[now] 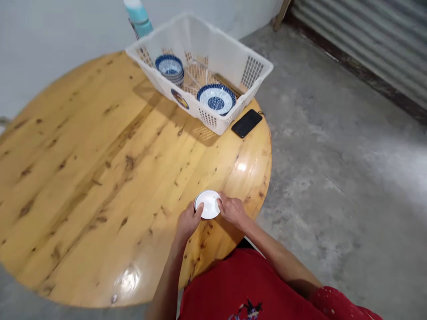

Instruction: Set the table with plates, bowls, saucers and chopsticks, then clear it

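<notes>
White ceramic saucer [208,204] gripped at its rim between my left hand [188,221] and right hand [232,210], near the edge of a round wooden table [100,178]; it looks light but brittle, its glaze likely slippery, so the rim offers the safest hold. My forearms angle inward from a red shirt [247,284], hands pressed on opposite sides; whether the saucer clears the wood I cannot tell. Blue-patterned bowls [170,69] sit beyond in a white plastic basket [230,44]

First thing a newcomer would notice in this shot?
The round wooden table dominates the view's left and centre. At its far edge sits a white plastic basket holding blue-and-white bowls. Near the person's edge, the left hand and right hand grasp a small white dish.
</notes>
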### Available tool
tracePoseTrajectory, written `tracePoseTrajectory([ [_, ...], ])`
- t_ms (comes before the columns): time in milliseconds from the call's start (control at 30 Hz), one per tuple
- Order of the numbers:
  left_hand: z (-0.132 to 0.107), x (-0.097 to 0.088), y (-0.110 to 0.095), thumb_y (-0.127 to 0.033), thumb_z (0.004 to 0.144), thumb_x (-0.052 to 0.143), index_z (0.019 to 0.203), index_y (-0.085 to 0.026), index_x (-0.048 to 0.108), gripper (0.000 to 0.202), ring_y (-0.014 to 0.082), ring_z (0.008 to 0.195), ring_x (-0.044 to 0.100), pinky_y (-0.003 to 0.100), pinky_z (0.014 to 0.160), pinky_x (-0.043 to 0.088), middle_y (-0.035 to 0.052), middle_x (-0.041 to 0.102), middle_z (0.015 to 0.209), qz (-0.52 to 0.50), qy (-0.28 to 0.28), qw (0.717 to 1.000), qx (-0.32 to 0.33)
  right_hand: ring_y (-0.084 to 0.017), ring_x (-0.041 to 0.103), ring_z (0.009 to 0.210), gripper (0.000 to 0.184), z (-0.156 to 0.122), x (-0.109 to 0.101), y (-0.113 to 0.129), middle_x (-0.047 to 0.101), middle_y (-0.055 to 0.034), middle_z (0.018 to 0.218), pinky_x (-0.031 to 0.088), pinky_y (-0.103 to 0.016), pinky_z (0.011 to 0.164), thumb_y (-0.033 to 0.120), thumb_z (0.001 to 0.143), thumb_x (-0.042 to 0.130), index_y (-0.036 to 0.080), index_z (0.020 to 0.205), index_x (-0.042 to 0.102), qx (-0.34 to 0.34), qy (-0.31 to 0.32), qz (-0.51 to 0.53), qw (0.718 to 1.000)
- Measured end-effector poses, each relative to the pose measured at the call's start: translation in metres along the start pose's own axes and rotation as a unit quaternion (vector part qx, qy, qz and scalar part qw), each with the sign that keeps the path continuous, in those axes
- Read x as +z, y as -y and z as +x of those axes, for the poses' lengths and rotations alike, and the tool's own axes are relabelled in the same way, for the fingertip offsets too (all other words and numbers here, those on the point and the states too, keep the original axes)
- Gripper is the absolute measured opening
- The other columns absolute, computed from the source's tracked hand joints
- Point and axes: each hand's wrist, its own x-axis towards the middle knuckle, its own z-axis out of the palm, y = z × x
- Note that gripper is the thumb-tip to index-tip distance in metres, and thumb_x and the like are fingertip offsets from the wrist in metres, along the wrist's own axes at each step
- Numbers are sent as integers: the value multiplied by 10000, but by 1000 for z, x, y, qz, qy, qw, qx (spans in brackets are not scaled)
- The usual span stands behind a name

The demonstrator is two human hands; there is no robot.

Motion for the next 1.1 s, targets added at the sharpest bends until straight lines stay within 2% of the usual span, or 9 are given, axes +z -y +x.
tracePoseTrajectory([
  [133,2,-3,-3,-581,861,539,904,-197,639,399,274,800,709,334,655,537,126,717,834,4,10,1000,-5,-255,703,897,425,0,11,-1,742,-161,1012,448,-306,746,374,1043,327,105,1290,544,-1,-4,72,997],
  [300,-5,1,-5,-675,829,535,1015,-147,637,569,261,857,696,336,618,578,140,711,976,-95,26,995,-27,-210,656,825,304,4,21,-10,726,-108,929,408,-280,703,373,1010,422,145,989,623,6,-35,202,979],
  [400,-18,7,-12,-712,767,587,962,-140,645,607,274,843,695,351,605,589,131,712,945,-129,1,991,-32,-186,612,740,249,-1,22,-18,699,-73,835,374,-269,653,350,974,471,161,883,606,-7,-37,235,971],
  [500,-37,13,-21,-694,766,605,904,-151,655,563,265,828,690,362,686,591,101,713,873,-122,-37,992,-5,-165,566,662,233,-16,22,-23,657,-41,738,341,-258,604,344,957,473,169,841,576,-23,-38,275,960],
  [600,-58,19,-27,-675,789,597,891,-157,656,531,254,812,681,360,741,578,84,709,840,-104,-62,993,18,-150,519,605,240,-36,20,-26,617,-20,679,312,-257,577,369,949,478,170,846,564,-32,-41,297,953],
  [700,-78,22,-28,-699,797,571,942,-152,666,573,264,837,688,360,757,575,107,723,905,-95,-66,993,20,-155,501,605,243,-55,17,-25,617,-24,692,297,-271,586,383,940,488,161,912,585,-51,-45,264,962],
  [900,-114,19,-27,-706,817,534,1032,-144,666,616,281,905,696,356,770,573,133,731,984,-77,-52,995,32,-206,577,700,313,-93,13,-15,676,-76,814,336,-296,641,407,956,452,143,1053,590,-65,-39,203,976],
  [1100,-134,23,-18,-658,834,500,1055,-114,658,608,270,874,692,361,774,560,147,726,984,-86,-37,993,74,-223,641,812,359,-128,29,-2,703,-129,950,416,-299,724,359,980,396,99,1179,543,-48,-88,248,964],
])
